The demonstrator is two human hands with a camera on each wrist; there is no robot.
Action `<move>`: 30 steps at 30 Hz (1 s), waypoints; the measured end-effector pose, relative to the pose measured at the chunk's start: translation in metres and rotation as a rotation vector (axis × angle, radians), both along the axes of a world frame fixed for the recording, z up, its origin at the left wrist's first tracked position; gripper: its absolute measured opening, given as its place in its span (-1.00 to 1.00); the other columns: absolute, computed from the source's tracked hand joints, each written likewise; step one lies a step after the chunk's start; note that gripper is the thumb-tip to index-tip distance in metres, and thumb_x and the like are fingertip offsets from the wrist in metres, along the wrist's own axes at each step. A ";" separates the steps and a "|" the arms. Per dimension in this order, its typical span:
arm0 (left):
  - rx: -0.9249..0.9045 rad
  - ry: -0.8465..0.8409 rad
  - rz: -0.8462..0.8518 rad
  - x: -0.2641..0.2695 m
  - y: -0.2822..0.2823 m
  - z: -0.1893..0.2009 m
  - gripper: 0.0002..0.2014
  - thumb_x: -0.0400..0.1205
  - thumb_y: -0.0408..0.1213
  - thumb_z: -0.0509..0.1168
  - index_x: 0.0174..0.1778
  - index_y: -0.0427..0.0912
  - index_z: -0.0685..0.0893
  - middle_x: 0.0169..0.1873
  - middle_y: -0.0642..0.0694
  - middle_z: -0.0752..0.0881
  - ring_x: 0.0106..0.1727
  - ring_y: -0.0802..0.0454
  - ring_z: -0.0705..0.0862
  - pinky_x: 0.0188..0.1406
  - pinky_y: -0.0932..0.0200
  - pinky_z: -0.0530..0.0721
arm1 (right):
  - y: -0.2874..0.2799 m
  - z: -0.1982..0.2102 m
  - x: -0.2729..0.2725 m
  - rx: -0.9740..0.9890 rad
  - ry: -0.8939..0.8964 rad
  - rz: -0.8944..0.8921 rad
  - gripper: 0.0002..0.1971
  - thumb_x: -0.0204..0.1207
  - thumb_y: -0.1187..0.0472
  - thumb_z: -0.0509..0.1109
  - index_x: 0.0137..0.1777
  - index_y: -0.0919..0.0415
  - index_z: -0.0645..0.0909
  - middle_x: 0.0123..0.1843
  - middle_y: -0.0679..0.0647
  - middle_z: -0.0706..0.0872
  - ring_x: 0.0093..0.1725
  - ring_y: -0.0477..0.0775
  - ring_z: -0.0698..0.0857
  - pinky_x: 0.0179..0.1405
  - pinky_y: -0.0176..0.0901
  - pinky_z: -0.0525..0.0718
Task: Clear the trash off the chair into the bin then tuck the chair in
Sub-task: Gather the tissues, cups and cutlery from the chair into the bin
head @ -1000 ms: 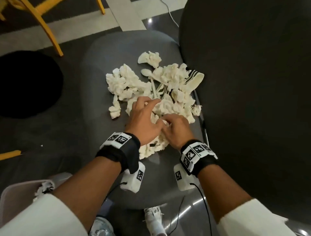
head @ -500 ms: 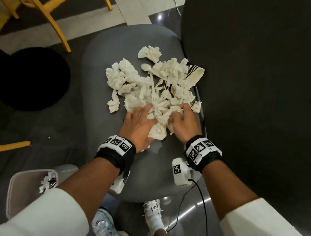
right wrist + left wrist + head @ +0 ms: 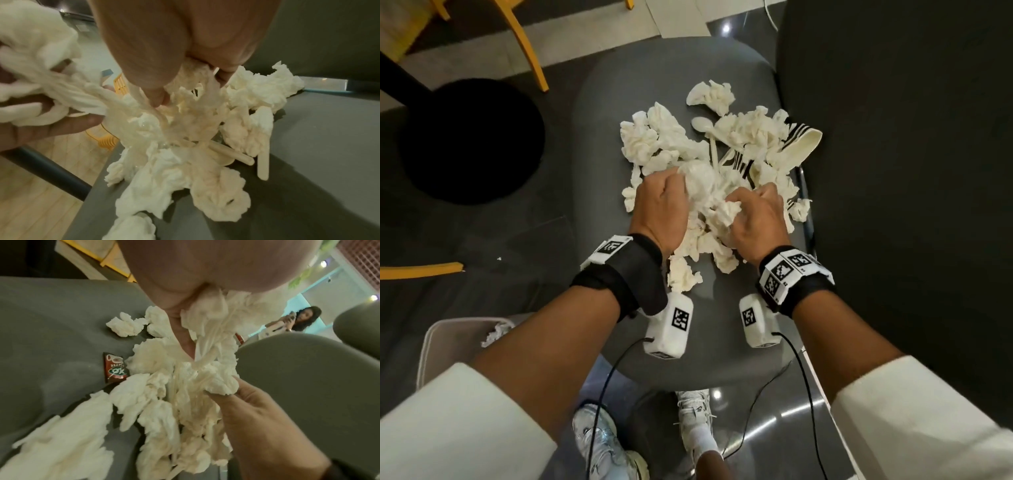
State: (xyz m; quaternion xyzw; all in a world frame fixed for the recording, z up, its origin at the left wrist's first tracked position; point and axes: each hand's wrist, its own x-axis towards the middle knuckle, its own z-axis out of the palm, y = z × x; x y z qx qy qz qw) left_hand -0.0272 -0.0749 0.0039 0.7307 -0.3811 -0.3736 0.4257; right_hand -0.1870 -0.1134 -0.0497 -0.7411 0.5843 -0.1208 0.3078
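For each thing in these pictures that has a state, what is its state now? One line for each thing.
left hand: fingers curled, gripping crumpled tissues
right hand: fingers curled, gripping crumpled tissues
crumpled tissues: most lie piled on the seat
chair seat: not cleared
bin: open, some tissue inside
plastic spoon: lying in the pile
coffee sachet: lying on the seat beside the tissues

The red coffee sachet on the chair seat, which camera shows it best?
The left wrist view. There the coffee sachet lies in plain sight on the grey chair seat, beside the crumpled tissues, its printing readable. In the head and right wrist views I cannot find it; tissues and hands seem to cover that spot.
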 end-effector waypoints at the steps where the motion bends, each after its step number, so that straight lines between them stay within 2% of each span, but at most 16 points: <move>1: 0.002 0.076 0.049 0.003 0.000 0.005 -0.67 0.56 -0.13 0.00 -0.49 -0.19 0.30 -0.54 -0.13 0.38 -0.48 0.06 0.33 -0.46 0.22 0.34 | 0.000 0.002 0.003 -0.014 -0.008 -0.004 -0.66 0.51 0.38 0.22 0.22 0.12 0.63 0.10 0.11 0.42 0.15 0.12 0.43 0.13 -0.03 0.56; 4: 0.019 0.241 0.182 0.015 -0.001 0.016 -0.23 0.57 0.27 0.06 -0.30 -0.56 0.51 -0.36 -0.54 0.56 -0.33 -0.31 0.57 -0.22 -0.10 0.62 | 0.002 0.013 0.011 -0.003 -0.119 -0.124 -0.71 0.60 0.27 0.11 0.24 0.26 0.53 0.17 0.19 0.55 0.19 0.20 0.52 0.17 -0.03 0.54; 6: -0.039 0.287 0.251 0.021 0.000 0.020 -0.35 0.58 0.17 0.23 -0.39 -0.49 0.44 -0.48 -0.37 0.41 -0.40 -0.17 0.45 -0.37 -0.07 0.55 | 0.005 0.022 0.017 0.045 -0.268 -0.281 -0.71 0.66 0.28 0.08 0.29 0.23 0.52 0.09 0.16 0.67 0.05 0.14 0.63 0.07 -0.08 0.58; 9: -0.046 0.365 0.341 0.028 0.004 0.027 -0.61 0.59 -0.12 0.33 -0.48 -0.12 0.37 -0.52 -0.04 0.32 -0.42 0.03 0.35 -0.45 0.22 0.39 | 0.008 0.039 0.028 0.036 -0.460 -0.442 -0.69 0.67 0.28 0.06 0.29 0.22 0.54 -0.05 0.04 0.78 -0.12 0.07 0.71 -0.03 -0.11 0.69; 11: -0.044 0.450 0.389 0.034 0.008 0.032 -0.72 0.50 -0.06 0.35 -0.38 -0.11 0.45 -0.42 -0.12 0.36 -0.35 -0.04 0.38 -0.35 0.09 0.41 | 0.009 0.050 0.037 0.011 -0.549 -0.464 -0.75 0.68 0.31 0.05 0.22 0.19 0.51 -0.25 -0.15 0.76 -0.24 -0.10 0.71 -0.11 -0.07 0.71; 13: -0.035 0.509 0.406 0.042 0.011 0.036 -0.73 0.39 0.02 0.36 -0.26 -0.09 0.52 -0.31 -0.11 0.43 -0.28 -0.08 0.43 -0.29 -0.04 0.43 | 0.010 0.057 0.044 -0.027 -0.532 -0.446 -0.72 0.64 0.41 0.05 0.17 0.08 0.47 -0.36 -0.16 0.63 -0.39 -0.31 0.61 -0.26 -0.18 0.64; 15: -0.018 0.491 0.408 0.051 0.015 0.035 -0.73 0.34 0.02 0.35 -0.28 -0.09 0.52 -0.30 -0.11 0.47 -0.27 -0.06 0.48 -0.27 -0.06 0.47 | 0.012 0.064 0.053 -0.033 -0.481 -0.377 -0.59 0.59 0.47 0.03 0.18 -0.02 0.50 -0.36 -0.08 0.55 -0.49 -0.23 0.53 -0.35 -0.12 0.68; 17: 0.028 0.438 0.413 0.059 0.023 0.029 -0.76 0.31 0.03 0.34 -0.28 -0.04 0.57 -0.22 -0.04 0.66 -0.17 -0.01 0.66 -0.12 -0.03 0.64 | 0.015 0.060 0.061 0.012 -0.403 -0.268 -0.63 0.63 0.37 0.08 0.18 -0.07 0.59 -0.25 -0.03 0.68 -0.40 -0.15 0.62 -0.21 0.03 0.78; 19: 0.108 0.414 0.426 0.067 0.036 0.021 -0.60 0.27 0.01 0.33 0.04 0.13 0.68 0.07 -0.01 0.76 0.09 -0.03 0.75 0.14 -0.09 0.73 | 0.022 0.055 0.071 0.167 -0.362 -0.183 -0.70 0.64 0.20 0.11 0.11 -0.09 0.66 -0.04 0.05 0.79 -0.10 -0.03 0.78 -0.01 0.11 0.81; 20: 0.136 0.429 0.423 0.071 0.044 0.018 -0.52 0.28 -0.03 0.33 0.16 0.09 0.70 0.10 -0.05 0.76 0.12 -0.05 0.76 0.19 -0.08 0.73 | 0.026 0.052 0.075 0.271 -0.388 -0.171 -0.70 0.61 0.16 0.10 0.07 -0.10 0.67 0.02 0.19 0.79 -0.03 0.17 0.81 -0.04 0.19 0.84; 21: 0.141 0.454 0.418 0.075 0.051 0.015 -0.54 0.32 -0.11 0.34 0.16 -0.03 0.75 0.03 -0.07 0.78 0.08 -0.04 0.76 0.16 -0.03 0.74 | 0.031 0.050 0.079 0.366 -0.424 -0.163 -0.69 0.58 0.16 0.10 0.06 -0.08 0.68 0.04 0.33 0.76 -0.05 0.31 0.81 -0.17 0.17 0.85; 23: 0.141 0.484 0.396 0.082 0.061 0.010 -0.75 0.43 -0.31 0.34 -0.04 -0.23 0.83 -0.21 -0.03 0.80 -0.11 0.00 0.74 -0.07 0.06 0.73 | 0.038 0.046 0.083 0.391 -0.413 -0.074 -0.64 0.50 0.14 0.14 0.18 -0.12 0.67 0.05 0.30 0.75 -0.17 0.10 0.80 -0.27 -0.07 0.76; 24: 0.139 0.500 0.396 0.085 0.066 0.011 -0.82 0.46 -0.39 0.32 -0.16 -0.27 0.83 -0.35 0.00 0.77 -0.24 0.02 0.71 -0.24 0.13 0.68 | 0.041 0.044 0.086 0.353 -0.362 0.038 -0.56 0.47 0.14 0.20 0.32 -0.20 0.62 0.11 0.16 0.74 -0.12 -0.06 0.76 -0.15 -0.15 0.71; 26: 0.126 0.578 0.391 0.090 0.072 0.012 -0.82 0.47 -0.49 0.24 -0.32 -0.25 0.73 -0.60 0.02 0.62 -0.52 0.07 0.60 -0.48 0.26 0.53 | 0.046 0.038 0.097 0.313 -0.214 0.298 -0.34 0.41 0.14 0.35 0.53 -0.33 0.46 0.26 0.05 0.61 0.09 -0.08 0.67 0.17 -0.23 0.63; 28: 0.108 0.676 0.390 0.098 0.076 0.011 -0.77 0.49 -0.49 0.18 -0.40 -0.21 0.67 -0.64 -0.03 0.49 -0.64 0.09 0.49 -0.56 0.30 0.46 | 0.049 0.030 0.109 0.246 -0.007 0.494 -0.39 0.41 0.12 0.48 0.50 -0.19 0.55 0.21 0.10 0.47 0.08 0.05 0.57 0.22 -0.21 0.58; 30: 0.073 0.728 0.439 0.110 0.078 0.014 -0.75 0.50 -0.46 0.19 -0.44 -0.17 0.67 -0.60 -0.04 0.42 -0.63 0.09 0.43 -0.56 0.30 0.43 | 0.046 0.024 0.117 0.118 0.130 0.528 -0.63 0.43 0.16 0.53 0.25 0.09 0.72 0.10 0.11 0.37 -0.02 0.08 0.47 0.07 -0.21 0.57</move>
